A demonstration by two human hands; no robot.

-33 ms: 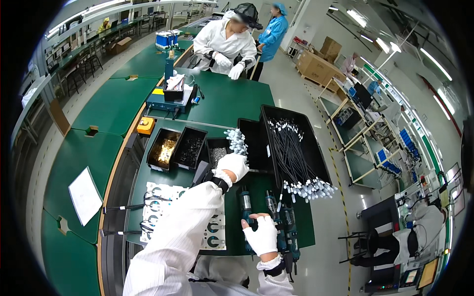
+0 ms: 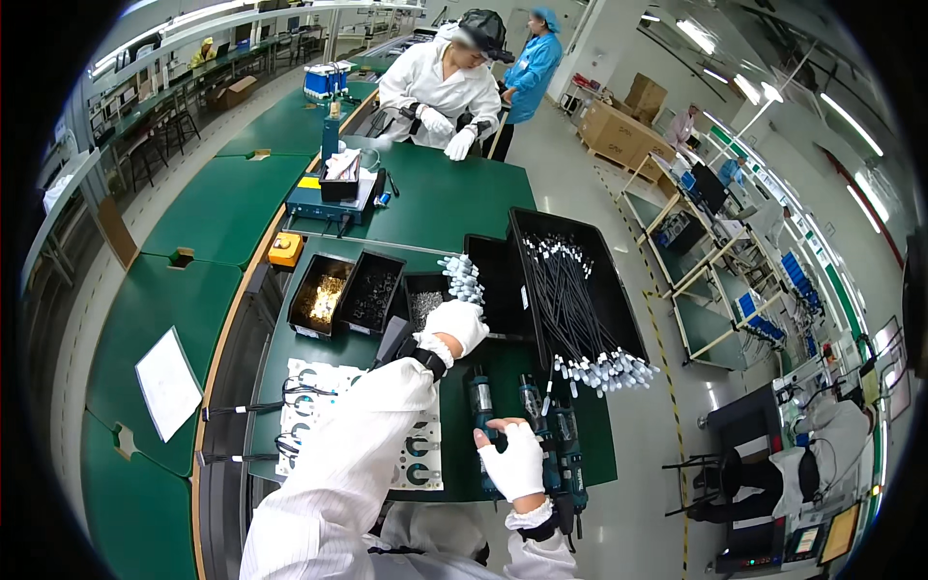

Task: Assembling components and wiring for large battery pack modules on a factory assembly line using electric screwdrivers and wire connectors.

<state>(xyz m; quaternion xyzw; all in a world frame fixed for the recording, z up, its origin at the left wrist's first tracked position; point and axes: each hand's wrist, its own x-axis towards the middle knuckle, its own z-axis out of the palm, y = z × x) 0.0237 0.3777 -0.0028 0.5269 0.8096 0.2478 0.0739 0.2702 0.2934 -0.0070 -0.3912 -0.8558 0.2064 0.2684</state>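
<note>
My left hand, in a white glove, reaches to the black bin of small silvery parts. Directly beyond its knuckles is a cluster of light grey cable ends. Its fingertips are hidden, so any grip on the cluster cannot be made out. My right hand, gloved with bare fingertips, hovers or rests over teal-and-black cylindrical tools resembling electric screwdrivers. Its thumb and forefinger stand apart. Right of the hands, a large black tray holds many black cables, their pale ends hanging over the near edge.
Bins of brass-coloured parts and black parts stand left of my left hand. White perforated plates lie under my left arm. A teal boxed device sits farther back. A co-worker in white stands across the green table.
</note>
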